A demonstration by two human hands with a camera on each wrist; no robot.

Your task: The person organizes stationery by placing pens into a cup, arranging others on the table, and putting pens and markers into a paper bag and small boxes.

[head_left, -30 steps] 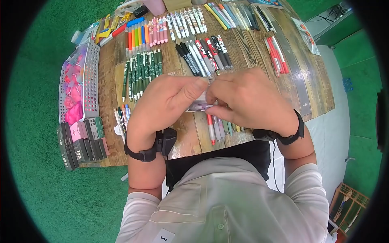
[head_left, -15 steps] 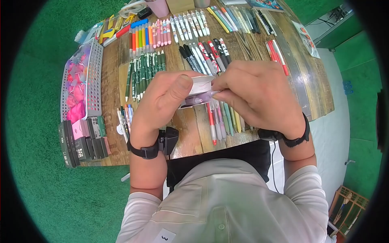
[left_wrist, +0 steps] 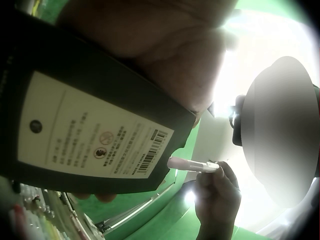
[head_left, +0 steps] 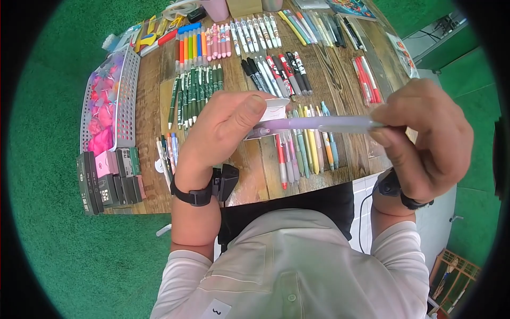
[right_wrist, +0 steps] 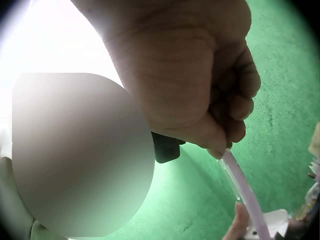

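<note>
My left hand [head_left: 220, 125] grips a small pen box [left_wrist: 95, 137], dark with a white printed label in the left wrist view. Its white flap [head_left: 275, 111] stands up at the open end, which faces right. Inside, the tip of another purple pen [head_left: 259, 132] shows at the mouth. Between thumb and fingertips, my right hand [head_left: 433, 141] pinches a pale purple pen [head_left: 329, 124] by one end. That pen lies level above the table, its other end overlapping the box mouth in the head view. Below it is a row of coloured pens [head_left: 305, 151] on the wood.
Dark green pens [head_left: 194, 93], black and red pens [head_left: 281, 73] and red pens [head_left: 365, 80] lie in groups on the wooden table [head_left: 239, 183]. At the left stand a perforated basket [head_left: 126, 101] of pink items and several small boxes [head_left: 109, 181].
My right hand has moved right, away from the box, with the purple pen drawn out almost to its full length. My left hand keeps hold of the box at nearly the same place.
</note>
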